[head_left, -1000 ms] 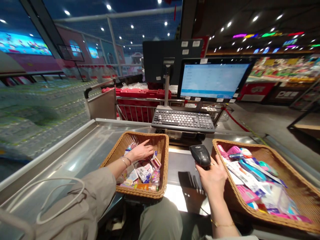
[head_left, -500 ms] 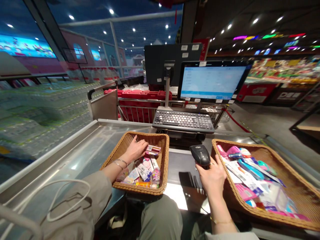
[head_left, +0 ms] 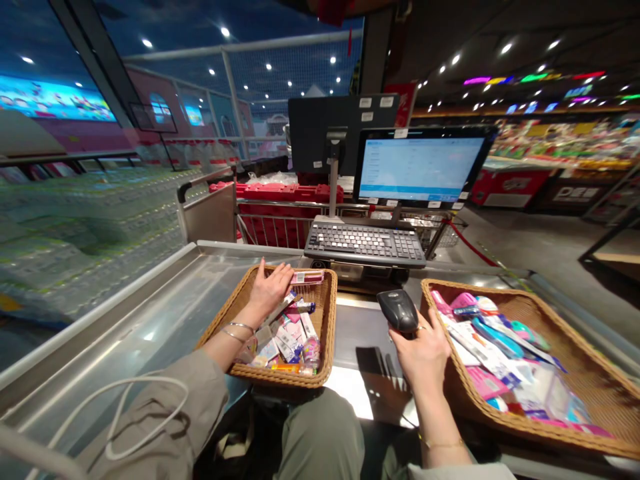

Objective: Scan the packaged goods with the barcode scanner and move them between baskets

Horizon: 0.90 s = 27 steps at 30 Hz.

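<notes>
The left hand (head_left: 269, 288) pinches a small pink packet (head_left: 307, 276) over the far rim of the left basket (head_left: 327, 347). Right of that basket, across bare counter (head_left: 160, 313), the right hand (head_left: 424, 353) grips a scanner (head_left: 399, 311). The packet's print is unreadable.

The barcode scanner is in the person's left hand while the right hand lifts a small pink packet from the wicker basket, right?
Not quite: the hands are swapped. The head view shows the barcode scanner gripped in the right hand, while the left hand lifts the small pink packet from the wicker basket.
</notes>
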{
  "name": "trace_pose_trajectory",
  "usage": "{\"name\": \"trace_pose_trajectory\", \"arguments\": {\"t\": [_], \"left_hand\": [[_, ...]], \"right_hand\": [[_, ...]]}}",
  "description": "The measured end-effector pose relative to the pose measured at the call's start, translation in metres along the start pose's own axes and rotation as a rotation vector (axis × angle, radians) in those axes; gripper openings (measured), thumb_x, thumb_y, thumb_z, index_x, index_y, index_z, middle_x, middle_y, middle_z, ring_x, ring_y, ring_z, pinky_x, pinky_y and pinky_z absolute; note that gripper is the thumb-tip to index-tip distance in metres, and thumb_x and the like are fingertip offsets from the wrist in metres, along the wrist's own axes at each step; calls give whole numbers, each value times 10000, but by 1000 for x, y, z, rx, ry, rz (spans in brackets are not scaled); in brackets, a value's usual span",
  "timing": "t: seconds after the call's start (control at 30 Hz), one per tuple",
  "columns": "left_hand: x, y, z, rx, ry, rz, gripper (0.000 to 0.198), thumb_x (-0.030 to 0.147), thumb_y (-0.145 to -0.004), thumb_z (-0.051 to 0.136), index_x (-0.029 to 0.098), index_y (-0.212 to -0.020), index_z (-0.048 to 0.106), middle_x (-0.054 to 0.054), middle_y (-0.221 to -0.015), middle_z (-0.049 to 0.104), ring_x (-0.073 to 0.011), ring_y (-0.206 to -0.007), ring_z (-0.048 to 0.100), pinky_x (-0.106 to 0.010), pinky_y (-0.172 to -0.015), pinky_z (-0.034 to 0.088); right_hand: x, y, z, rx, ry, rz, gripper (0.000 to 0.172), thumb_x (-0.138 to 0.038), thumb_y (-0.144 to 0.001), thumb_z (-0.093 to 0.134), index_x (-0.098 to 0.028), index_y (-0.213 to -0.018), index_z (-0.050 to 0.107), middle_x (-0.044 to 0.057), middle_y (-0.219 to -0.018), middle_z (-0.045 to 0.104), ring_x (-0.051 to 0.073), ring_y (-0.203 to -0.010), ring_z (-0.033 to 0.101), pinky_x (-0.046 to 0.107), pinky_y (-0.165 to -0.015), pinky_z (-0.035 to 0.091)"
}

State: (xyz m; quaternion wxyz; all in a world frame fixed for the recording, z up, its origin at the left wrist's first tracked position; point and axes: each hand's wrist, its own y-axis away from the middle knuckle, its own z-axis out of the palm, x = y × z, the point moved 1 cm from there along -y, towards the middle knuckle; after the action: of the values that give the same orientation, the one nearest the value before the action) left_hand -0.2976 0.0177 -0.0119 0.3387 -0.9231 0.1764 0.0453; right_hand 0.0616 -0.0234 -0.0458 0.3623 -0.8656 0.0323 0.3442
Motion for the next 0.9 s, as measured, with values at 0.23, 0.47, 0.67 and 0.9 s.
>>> {"name": "trace_pose_trajectory", "arguments": {"t": [0.23,0.47,0.67,0.9], "left_hand": [[17,-10,-6,28,-3,-15,354,249,-957,500,168,-1286,603,-152,-1316,645,-303,-1252,592,-671,-1200,70],[43,-27,-8,59,33,16,375,244,-952,514,173,-1315,575,-160,-1360,608,-304,-1286,563,-682,-1195,65],[64,-35,-7,70,46,23,369,237,-949,518,157,-1306,569,-167,-1387,583,-299,-1298,553,-677,-1198,71],[90,-47,-4,97,72,54,366,248,-948,522,170,-1302,567,-168,-1364,603,-312,-1286,562,-704,-1184,54]], "right_hand": [[-7,0,-4,4,-2,-48,422,-438,-733,574,-158,-1015,717,151,-1252,651,342,-1325,446,510,-1077,354],[-8,0,-8,15,15,-100,324,-386,-733,576,-182,-945,713,127,-1224,674,339,-1332,431,532,-1068,344],[-6,-1,-11,-1,34,-135,265,-367,-735,575,-193,-881,712,109,-1229,679,342,-1349,415,538,-1061,339],[-7,0,-12,-21,68,-176,224,-364,-735,603,-203,-848,710,82,-1283,660,347,-1385,374,565,-1064,296]]}}
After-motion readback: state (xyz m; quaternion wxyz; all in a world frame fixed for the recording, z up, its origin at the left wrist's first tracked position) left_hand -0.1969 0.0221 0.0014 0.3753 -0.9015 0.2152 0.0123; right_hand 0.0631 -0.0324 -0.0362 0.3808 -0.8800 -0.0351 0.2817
